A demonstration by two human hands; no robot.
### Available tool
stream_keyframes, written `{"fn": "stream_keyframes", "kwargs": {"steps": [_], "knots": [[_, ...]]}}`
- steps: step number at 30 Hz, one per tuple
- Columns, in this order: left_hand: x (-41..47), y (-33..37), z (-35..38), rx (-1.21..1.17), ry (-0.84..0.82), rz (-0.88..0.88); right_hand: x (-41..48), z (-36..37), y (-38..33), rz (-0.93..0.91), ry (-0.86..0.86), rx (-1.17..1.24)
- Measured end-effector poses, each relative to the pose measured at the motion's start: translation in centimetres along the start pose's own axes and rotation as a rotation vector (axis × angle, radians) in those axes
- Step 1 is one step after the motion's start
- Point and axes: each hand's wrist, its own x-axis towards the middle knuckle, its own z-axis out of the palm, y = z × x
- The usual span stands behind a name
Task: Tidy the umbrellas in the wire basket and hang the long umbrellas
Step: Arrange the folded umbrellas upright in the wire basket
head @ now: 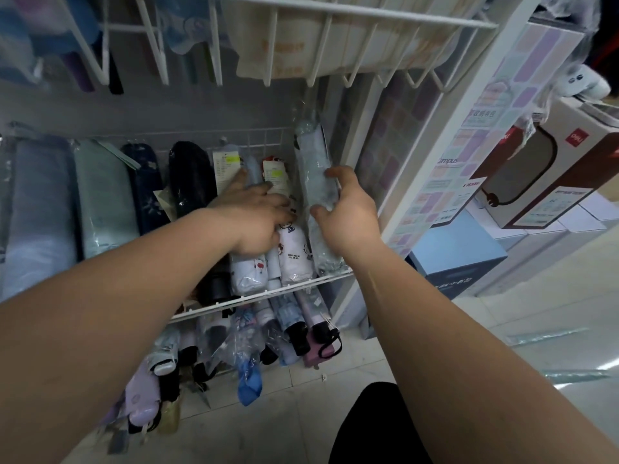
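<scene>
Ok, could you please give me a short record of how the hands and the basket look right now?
left hand: rests on white umbrellas, fingers stretched forward
right hand: grips pale umbrella in clear wrap
pale umbrella: roughly upright at the right end of the basket
basket: folded umbrellas side by side, among them a black umbrella
below basket: lower umbrellas, also folded
far right: boxes
</scene>
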Motion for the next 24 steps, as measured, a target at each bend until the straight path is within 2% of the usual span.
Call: {"fn": "stream_keyframes", "kwargs": {"steps": [8, 15, 20, 24], "knots": [[-1.2, -1.6, 1.0, -0.093, 0.021, -0.034, 0.0, 1.6, 0.2, -0.010, 0.042, -0.164], [-1.5, -2.1, 1.4, -0.194, 0.048, -0.043, -0.2, 3.6, 1.3, -0.102, -0.086, -0.769], [-1.5, -2.2, 1.9, -0.195, 0.066, -0.036, 0.4, 2.7, 1.1, -0.236, -0.202, -0.673], [-1.5, -2.1, 2.1, -0.212, 0.087, -0.031, 2.5, 3.1, 0.1, -0.321, -0.370, -0.791]]}}
